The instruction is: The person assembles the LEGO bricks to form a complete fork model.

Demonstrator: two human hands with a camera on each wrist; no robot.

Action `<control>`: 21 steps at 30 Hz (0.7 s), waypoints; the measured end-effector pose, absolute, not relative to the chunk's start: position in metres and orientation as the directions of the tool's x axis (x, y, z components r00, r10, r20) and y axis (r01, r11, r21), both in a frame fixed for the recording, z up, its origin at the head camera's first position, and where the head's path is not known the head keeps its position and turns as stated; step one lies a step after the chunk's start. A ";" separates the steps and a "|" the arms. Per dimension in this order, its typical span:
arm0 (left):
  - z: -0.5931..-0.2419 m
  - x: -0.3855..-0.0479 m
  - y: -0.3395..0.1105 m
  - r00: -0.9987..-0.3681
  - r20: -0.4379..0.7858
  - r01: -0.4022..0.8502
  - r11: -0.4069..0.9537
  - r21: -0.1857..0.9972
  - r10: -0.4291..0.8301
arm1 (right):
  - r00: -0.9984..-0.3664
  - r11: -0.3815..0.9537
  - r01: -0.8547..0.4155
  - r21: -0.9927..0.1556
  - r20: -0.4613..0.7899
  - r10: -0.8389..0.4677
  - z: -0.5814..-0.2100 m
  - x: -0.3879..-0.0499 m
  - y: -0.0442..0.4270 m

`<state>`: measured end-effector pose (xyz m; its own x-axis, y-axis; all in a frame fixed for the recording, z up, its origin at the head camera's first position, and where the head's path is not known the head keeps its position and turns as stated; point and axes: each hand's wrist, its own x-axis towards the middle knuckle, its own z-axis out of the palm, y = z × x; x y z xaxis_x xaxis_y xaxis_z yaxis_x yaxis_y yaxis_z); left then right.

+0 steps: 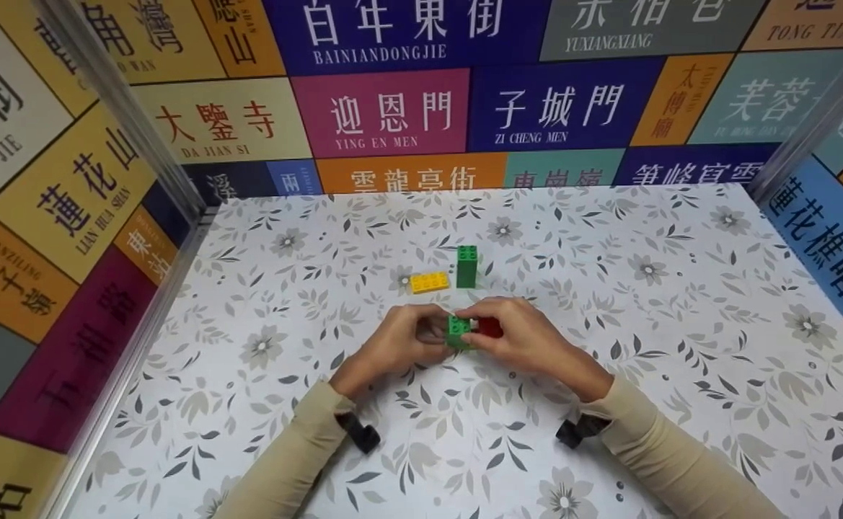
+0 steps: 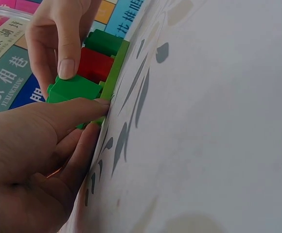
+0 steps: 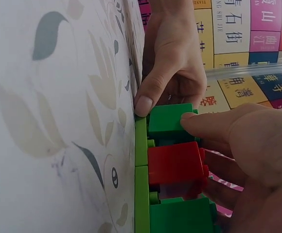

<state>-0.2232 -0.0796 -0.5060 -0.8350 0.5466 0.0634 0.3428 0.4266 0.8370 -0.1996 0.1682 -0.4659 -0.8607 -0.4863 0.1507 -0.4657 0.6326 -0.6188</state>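
Observation:
Low on the table is a light green base (image 3: 141, 145) carrying a red block (image 3: 175, 163) between two green blocks. My left hand (image 1: 401, 339) pinches the left end of the base with thumb and fingers, as the left wrist view shows. My right hand (image 1: 522, 333) holds the green block (image 1: 458, 330) at that end between thumb and fingers; in the right wrist view this block (image 3: 171, 120) sits slightly tilted on the base. The other green block (image 3: 182, 216) stands at the far right end, mostly hidden by my right hand in the head view.
Beyond my hands a yellow brick (image 1: 430, 282) lies flat, and a tall green block stack (image 1: 466, 267) stands upright to its right. The table (image 1: 421, 447) has a floral cover. Panels with printed signs (image 1: 381, 114) rise at the back and both sides.

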 end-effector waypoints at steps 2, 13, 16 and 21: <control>-0.506 -0.223 -0.080 -0.836 0.065 0.344 0.429 0.835 0.544 | -0.861 0.634 -0.468 -0.616 0.154 -0.486 -0.466 -0.199 0.167; -0.508 -0.223 -0.081 -0.833 0.069 0.349 0.425 0.835 0.549 | -0.845 0.629 -0.507 -0.589 0.195 -0.498 -0.468 -0.199 0.167; -0.508 -0.224 -0.081 -0.834 0.069 0.350 0.429 0.833 0.547 | -0.835 0.631 -0.527 -0.570 0.210 -0.509 -0.468 -0.199 0.167; -0.509 -0.224 -0.080 -0.835 0.068 0.347 0.427 0.835 0.545 | -0.827 0.633 -0.543 -0.552 0.222 -0.516 -0.468 -0.199 0.166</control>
<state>-0.2237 -0.0804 -0.5089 -0.8353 0.5455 0.0682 0.3468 0.4266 0.8353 -0.1988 0.1662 -0.4682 -0.8275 -0.5157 0.2222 -0.5427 0.6329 -0.5522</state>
